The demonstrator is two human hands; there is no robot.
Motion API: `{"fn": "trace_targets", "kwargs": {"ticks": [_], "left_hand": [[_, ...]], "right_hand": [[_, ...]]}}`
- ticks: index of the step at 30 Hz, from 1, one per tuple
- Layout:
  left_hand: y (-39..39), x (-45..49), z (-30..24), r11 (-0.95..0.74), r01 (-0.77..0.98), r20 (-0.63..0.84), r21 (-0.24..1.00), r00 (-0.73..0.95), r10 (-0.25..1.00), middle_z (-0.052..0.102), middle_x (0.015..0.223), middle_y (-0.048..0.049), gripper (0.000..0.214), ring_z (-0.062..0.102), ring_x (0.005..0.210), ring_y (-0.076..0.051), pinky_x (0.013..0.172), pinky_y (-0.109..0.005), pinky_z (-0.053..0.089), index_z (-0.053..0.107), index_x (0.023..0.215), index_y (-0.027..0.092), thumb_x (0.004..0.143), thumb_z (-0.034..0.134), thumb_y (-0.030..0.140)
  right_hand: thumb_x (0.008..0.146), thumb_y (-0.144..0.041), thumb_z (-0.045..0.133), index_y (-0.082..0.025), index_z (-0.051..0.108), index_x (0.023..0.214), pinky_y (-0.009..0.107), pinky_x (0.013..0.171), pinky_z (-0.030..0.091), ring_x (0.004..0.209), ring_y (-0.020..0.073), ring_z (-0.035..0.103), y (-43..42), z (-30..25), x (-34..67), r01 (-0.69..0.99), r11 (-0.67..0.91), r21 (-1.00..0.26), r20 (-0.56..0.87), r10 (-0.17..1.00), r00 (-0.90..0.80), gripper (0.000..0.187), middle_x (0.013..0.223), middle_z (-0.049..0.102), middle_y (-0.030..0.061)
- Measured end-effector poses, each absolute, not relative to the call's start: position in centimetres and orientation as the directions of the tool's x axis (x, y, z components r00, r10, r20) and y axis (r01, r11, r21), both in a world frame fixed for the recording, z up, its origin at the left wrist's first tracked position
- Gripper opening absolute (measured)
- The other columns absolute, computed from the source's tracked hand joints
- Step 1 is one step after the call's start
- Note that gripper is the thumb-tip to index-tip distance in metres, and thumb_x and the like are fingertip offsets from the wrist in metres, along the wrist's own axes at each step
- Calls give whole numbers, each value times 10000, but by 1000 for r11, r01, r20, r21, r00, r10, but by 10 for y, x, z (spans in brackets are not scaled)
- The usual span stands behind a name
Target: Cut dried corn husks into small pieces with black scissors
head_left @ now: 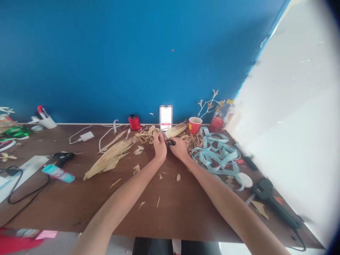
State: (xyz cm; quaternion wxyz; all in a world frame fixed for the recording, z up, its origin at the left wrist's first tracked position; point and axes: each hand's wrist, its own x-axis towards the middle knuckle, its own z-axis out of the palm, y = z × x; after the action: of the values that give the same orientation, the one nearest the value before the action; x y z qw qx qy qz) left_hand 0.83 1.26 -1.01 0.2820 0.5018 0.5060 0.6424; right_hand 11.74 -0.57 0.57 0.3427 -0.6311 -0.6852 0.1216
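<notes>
Both my arms reach out over a brown table [172, 209]. My left hand [160, 147] is closed, pinching a small piece of dry husk near a pile of pale corn husks [117, 154]. Touching it from the right, my right hand [180, 148] is closed on black-handled scissors [169, 140], whose blades point up toward the left hand's fingers. Small husk clippings [138, 150] lie scattered on the table around both hands.
Light blue ribbon coils [217, 154] lie right of my hands, with a red paper cup [195, 125], a bottle [221, 117] and a glue gun [273, 203]. A red spool [134, 122], phone [166, 118], charger [86, 136], teal tube [58, 173] and second glue gun [62, 157] lie leftward.
</notes>
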Motion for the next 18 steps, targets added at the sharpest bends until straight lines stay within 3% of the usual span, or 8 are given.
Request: {"fn": "trace_targets", "kwargs": {"ticks": [5, 13, 18], "left_hand": [[12, 8, -11, -306, 115, 327, 945, -331, 885, 433, 677, 12, 239, 448, 626, -151, 657, -284, 380, 457, 809, 219, 944, 409, 410], [12, 8, -10, -299, 87, 311, 950, -350, 884, 470, 700, -3, 302, 476, 661, -161, 680, -288, 406, 496, 822, 219, 904, 454, 507], [13, 10, -10, -295, 82, 305, 952, -337, 890, 501, 712, -9, 285, 500, 679, -157, 686, -282, 419, 511, 827, 211, 910, 451, 476]], "right_hand": [[719, -194, 563, -279, 742, 1005, 275, 752, 470, 881, 224, 676, -6, 5, 118, 784, 178, -595, 318, 948, 26, 348, 917, 750, 30], [718, -179, 561, -287, 748, 1008, 274, 738, 462, 847, 226, 672, -6, 5, 117, 805, 176, -567, 330, 944, 26, 361, 903, 750, 34], [715, -165, 523, -252, 743, 917, 244, 675, 433, 781, 202, 657, -6, 5, 119, 756, 177, -631, 342, 937, 66, 310, 799, 730, 25]]}}
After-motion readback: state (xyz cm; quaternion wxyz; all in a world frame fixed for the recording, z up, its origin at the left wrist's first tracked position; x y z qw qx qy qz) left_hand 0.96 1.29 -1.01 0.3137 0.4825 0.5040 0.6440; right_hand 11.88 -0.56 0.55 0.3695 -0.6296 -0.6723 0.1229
